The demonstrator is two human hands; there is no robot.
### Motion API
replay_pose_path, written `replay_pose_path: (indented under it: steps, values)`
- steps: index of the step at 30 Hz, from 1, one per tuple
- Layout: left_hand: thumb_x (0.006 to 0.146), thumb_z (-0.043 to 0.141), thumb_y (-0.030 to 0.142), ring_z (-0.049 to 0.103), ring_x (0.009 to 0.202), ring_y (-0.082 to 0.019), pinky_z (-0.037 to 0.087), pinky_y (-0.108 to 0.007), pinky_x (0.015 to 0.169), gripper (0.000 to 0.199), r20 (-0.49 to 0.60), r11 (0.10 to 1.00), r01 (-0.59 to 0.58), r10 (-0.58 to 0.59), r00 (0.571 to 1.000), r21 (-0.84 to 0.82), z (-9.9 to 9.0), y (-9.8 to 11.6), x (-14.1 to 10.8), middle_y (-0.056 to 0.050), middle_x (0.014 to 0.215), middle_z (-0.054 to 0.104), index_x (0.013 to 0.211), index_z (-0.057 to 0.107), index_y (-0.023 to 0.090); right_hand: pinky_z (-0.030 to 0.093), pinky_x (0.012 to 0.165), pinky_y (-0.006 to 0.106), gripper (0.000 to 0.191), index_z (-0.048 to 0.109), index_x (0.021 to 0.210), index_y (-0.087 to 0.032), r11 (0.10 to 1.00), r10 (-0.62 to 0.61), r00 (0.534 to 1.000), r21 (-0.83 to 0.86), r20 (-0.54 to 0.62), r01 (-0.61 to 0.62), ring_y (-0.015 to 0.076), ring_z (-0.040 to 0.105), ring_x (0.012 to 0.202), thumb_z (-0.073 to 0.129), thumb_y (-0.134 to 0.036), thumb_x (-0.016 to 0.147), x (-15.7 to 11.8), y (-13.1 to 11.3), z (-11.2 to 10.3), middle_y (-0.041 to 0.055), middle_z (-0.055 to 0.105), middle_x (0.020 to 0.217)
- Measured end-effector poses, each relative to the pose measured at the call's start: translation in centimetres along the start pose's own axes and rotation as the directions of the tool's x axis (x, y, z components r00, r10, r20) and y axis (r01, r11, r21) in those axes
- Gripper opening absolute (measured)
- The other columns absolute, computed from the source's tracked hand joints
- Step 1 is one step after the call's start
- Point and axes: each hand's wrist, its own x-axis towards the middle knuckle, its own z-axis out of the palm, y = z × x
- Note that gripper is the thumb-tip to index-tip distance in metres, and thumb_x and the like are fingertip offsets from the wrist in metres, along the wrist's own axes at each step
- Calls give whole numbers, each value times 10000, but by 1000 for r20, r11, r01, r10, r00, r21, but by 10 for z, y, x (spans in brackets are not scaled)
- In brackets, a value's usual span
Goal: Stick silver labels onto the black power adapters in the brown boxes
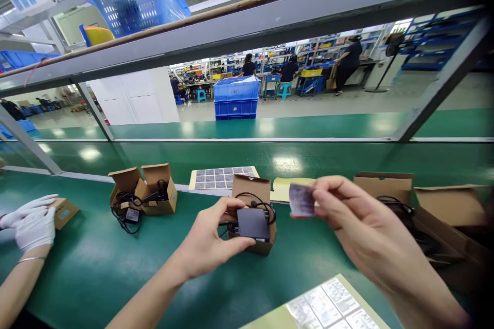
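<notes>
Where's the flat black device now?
In the head view, the device is near centre, in the left fingers at an open box, left of the held label.

No legible text, even on labels (301, 200)

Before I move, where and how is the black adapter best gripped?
Probably by its narrow upper and lower edges, coming from the left, where the left hand already has it. The black adapter is a flat, squarish block with its broad face toward the camera, so an edge grip leaves most of that face clear. Black cable loops around its upper right.
</notes>
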Motion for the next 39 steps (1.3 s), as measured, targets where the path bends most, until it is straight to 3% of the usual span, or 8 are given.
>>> replay_pose_path:
  steps: [2, 5, 9, 13, 18, 23, 29, 39]
  values:
    - [788, 791, 224, 648, 1104, -201, 512, -318, 994, 439, 54, 998, 55, -52, 997, -40, -11, 3, 7, -50, 1230, 649, 1178, 590, 225, 534, 841, 289, 224, 521, 1018, -288, 997, -79, 997, 20, -20, 79, 175, 638, 947, 525, -507, 974, 11, 4, 3, 27, 637, 1055]
    - [794, 784, 229, 636, 1088, -191, 501, -304, 980, 401, 100, 992, 64, -53, 994, -108, -30, 9, 24, -49, 1160, 652, 1146, 592, 203, 490, 976, 413, 462, 266, 1400, -336, 995, -102, 958, 19, 269, 101, 215, 622, 1105, 440, -512, 1009, 31, 10, 15, 89, 576, 1298]
    - [806, 770, 217, 628, 1072, -177, 495, -287, 958, 380, 79, 997, 42, -37, 996, -60, -52, 15, 45, -49, 1159, 641, 1139, 586, 195, 519, 837, 390, 715, -29, 1557, -293, 1000, -17, 863, -8, 506, 24, 191, 627, 851, 409, -487, 1027, 52, 23, 19, 37, 629, 965]
    - [801, 773, 225, 629, 1070, -186, 510, -291, 941, 399, 13, 996, -13, 12, 1000, 91, -60, 13, 50, -50, 1162, 642, 1153, 586, 205, 507, 731, 334, 660, 30, 1558, -319, 998, 8, 886, 46, 463, -33, 143, 563, 710, 396, -480, 1033, 57, 34, 12, -9, 544, 892]
    - [812, 751, 208, 639, 1088, -205, 515, -318, 970, 407, -103, 978, -95, 116, 988, 185, -43, 4, 45, -66, 1188, 650, 1180, 576, 198, 518, 694, 327, 629, 76, 1551, -278, 998, 57, 907, 0, 417, -63, 141, 546, 680, 357, -498, 1033, 55, 38, 12, 4, 559, 907]
    - [834, 726, 186, 646, 1076, -196, 515, -334, 990, 419, -158, 963, -168, 203, 966, 211, -14, -4, 28, -63, 1198, 655, 1216, 554, 205, 500, 909, 370, 305, 589, 1122, -232, 937, -167, 984, -301, 59, 177, 214, 591, 992, 596, -469, 930, 39, 22, 8, 79, 583, 1098]
    - [808, 724, 120, 653, 1087, -187, 526, -314, 980, 462, -137, 973, -184, 202, 970, 138, 8, -9, 10, -40, 1218, 668, 1226, 559, 231, 514, 589, 237, 285, 614, 820, -215, 990, 126, 939, -105, 319, -97, 144, 603, 670, 620, -484, 915, 5, -7, 10, 4, 599, 758]
    - [782, 716, 87, 681, 1055, -180, 560, -310, 951, 504, -198, 990, -138, 136, 971, 5, 28, -13, -1, -26, 1224, 675, 1230, 550, 248, 497, 607, 258, 291, 611, 826, -225, 975, 96, 979, -214, 180, -57, 158, 605, 672, 589, -500, 917, -4, 6, 22, 7, 629, 742]
